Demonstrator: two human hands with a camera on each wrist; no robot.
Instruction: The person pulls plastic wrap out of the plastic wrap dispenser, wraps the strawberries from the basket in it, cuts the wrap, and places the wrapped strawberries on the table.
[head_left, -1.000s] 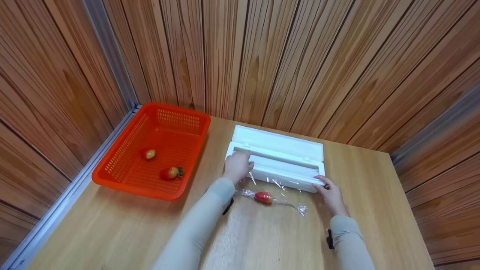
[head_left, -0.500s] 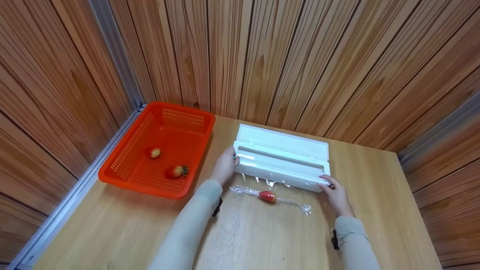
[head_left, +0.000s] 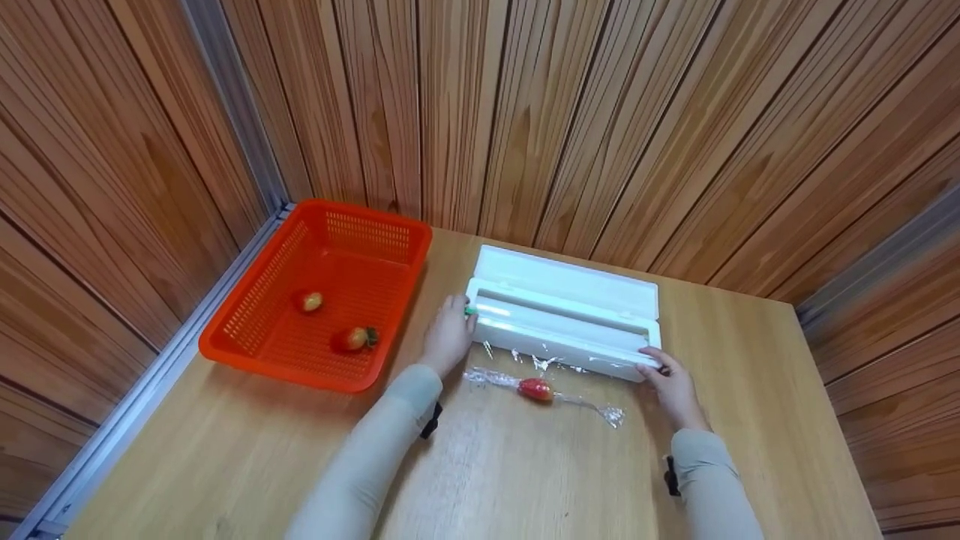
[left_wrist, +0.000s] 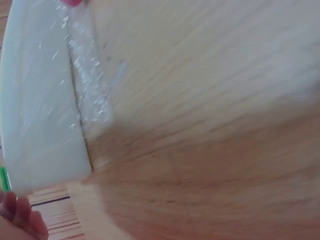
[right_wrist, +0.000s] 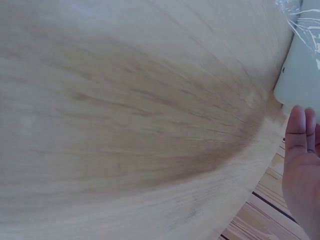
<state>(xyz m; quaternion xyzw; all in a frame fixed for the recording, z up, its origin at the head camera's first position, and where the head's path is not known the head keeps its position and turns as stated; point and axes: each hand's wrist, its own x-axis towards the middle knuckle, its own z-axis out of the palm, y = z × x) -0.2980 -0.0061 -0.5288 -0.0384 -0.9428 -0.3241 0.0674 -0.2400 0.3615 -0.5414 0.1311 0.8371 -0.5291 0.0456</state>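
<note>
A white cling film dispenser [head_left: 562, 322] lies on the table with its lid [head_left: 566, 281] tipped back and a roll of film [head_left: 559, 322] inside. My left hand [head_left: 448, 334] holds its left end, fingers and thumb right beside a small green part [head_left: 470, 310]. At the right front corner my right hand [head_left: 671, 386] grips the dispenser, fingertips over the top edge and thumb at the front. Loose clear film [head_left: 541, 363] hangs along the front wall. Just before it lies a strawberry [head_left: 535, 389] wrapped in film, both film ends twisted [head_left: 611, 415].
An orange-red basket [head_left: 281, 371] stands at the left with two strawberries in it, one whitish-tipped [head_left: 311, 301] and one with green leaves [head_left: 356, 339]. Wood-panelled walls [head_left: 525, 112] rise behind and beside the table [head_left: 525, 480].
My left hand has moved from over the dispenser's left front to its left end, and the green part has come into view. My right hand stays at the right corner.
</note>
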